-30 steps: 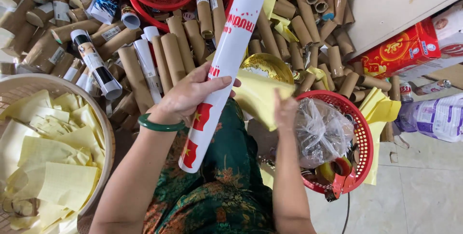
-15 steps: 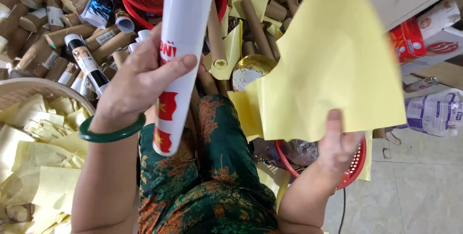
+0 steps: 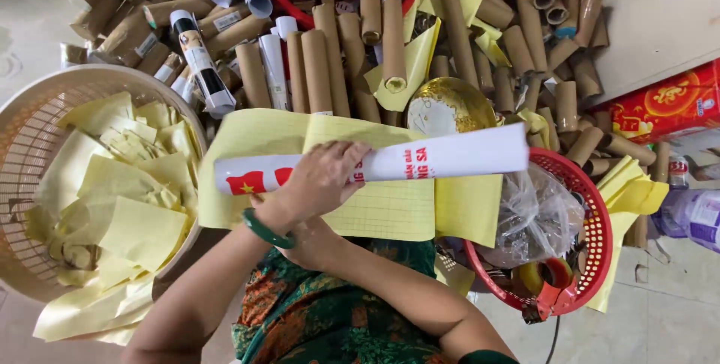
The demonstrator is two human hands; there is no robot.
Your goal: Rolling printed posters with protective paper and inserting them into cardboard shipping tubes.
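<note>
A white printed tube (image 3: 450,155) lies crosswise over a lined yellow sheet (image 3: 390,210) spread on my lap. My left hand (image 3: 319,180), with a green bangle at the wrist, rests on top of the tube near its left end, fingers curled over it. My right forearm comes in from the lower right and passes under my left wrist. Only the base of my right hand (image 3: 311,242) shows at the sheet's near edge; its fingers are hidden.
A beige basket (image 3: 30,109) on the left holds several yellow sheets (image 3: 127,184). Many brown cardboard tubes (image 3: 322,64) lie piled ahead, with a gold round lid (image 3: 450,105) among them. A red basket (image 3: 592,214) on the right holds a clear plastic bag (image 3: 536,218). A red box (image 3: 660,109) sits far right.
The tube went from upright in my left hand to lying flat across my lap. The yellow sheet, held up by my right hand before, now lies under the tube.
</note>
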